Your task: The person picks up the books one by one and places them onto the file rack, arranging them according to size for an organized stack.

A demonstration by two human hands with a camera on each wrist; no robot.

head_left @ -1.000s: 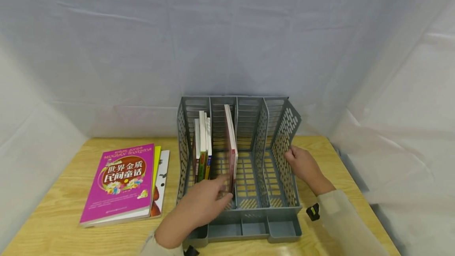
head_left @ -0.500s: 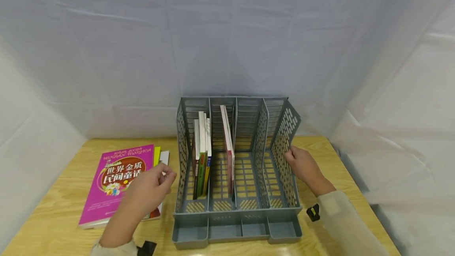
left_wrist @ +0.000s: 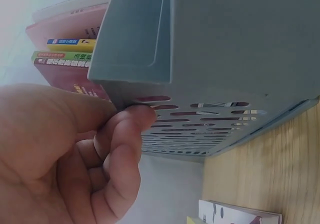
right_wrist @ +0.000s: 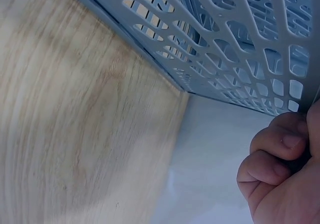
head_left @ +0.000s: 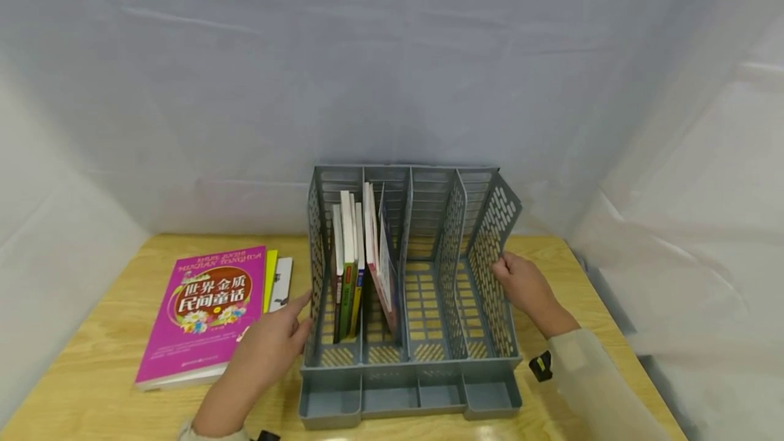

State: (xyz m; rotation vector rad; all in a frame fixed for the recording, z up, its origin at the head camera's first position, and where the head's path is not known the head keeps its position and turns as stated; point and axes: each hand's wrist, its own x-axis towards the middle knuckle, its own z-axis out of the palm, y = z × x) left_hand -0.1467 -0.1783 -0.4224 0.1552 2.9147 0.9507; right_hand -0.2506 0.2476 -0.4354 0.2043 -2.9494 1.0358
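Observation:
A grey desktop file rack with upright dividers stands on the wooden table. My left hand pinches the front edge of its left side wall; in the left wrist view the thumb and curled fingers close on that perforated panel. On the opposite side, my right hand grips the front edge of the right side panel. Several thin books stand upright in the leftmost compartment. In the second compartment, books lean, their tops toward the left divider.
Left of the rack lies a stack: a magenta book on top, a yellow book and a white-covered book showing beneath. Small trays run along the rack's front. White sheeting hangs behind the table.
My left hand has left the second compartment's books, swung left over the stack, then come to the rack's left wall. Those books have tipped left and spread apart. My right hand keeps its grip.

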